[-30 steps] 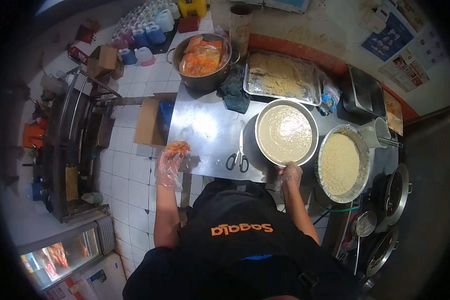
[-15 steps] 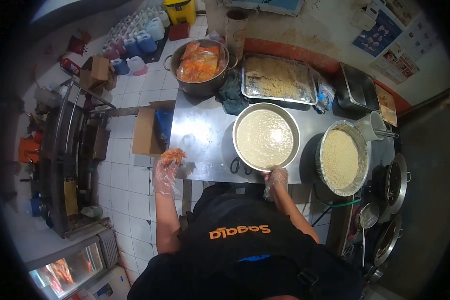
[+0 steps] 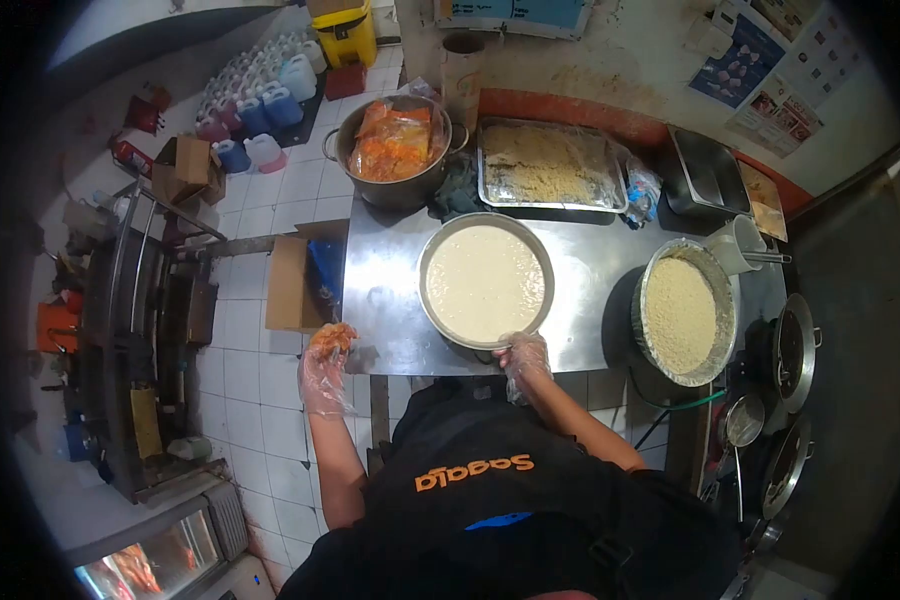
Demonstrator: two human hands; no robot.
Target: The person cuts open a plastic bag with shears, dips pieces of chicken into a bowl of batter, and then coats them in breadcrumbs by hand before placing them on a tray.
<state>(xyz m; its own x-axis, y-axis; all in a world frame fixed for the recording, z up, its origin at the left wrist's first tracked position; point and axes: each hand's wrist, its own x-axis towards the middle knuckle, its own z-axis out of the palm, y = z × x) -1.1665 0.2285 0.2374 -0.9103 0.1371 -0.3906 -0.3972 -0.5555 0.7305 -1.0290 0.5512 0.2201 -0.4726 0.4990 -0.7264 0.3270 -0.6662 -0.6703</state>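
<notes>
My right hand (image 3: 523, 360), in a clear plastic glove, grips the near rim of a round metal pan (image 3: 425, 305). Pale, runny batter (image 3: 485, 280) fills much of the pan, which sits on the steel table (image 3: 380, 290). Off the table's front left corner is my left hand (image 3: 327, 365), also gloved. Its fingers are curled and orange at the tips; whether this is a smear or a held lump, I cannot make out. At the back left stands a large pot (image 3: 395, 190) with orange food in plastic bags.
A foil-lined basin of pale crumbly flour (image 3: 682, 315) stands at the right. Behind the pan lie a plastic-covered tray (image 3: 550, 165) and a deep steel container (image 3: 708, 175). A cardboard box (image 3: 287, 285) is left of the table. Round pans (image 3: 795, 350) and a strainer (image 3: 744, 420) are farther right.
The batter pan has slid left along the table with my right hand on its rim, covering most of the black looped handles. My left hand has shifted slightly left and nearer my body.
</notes>
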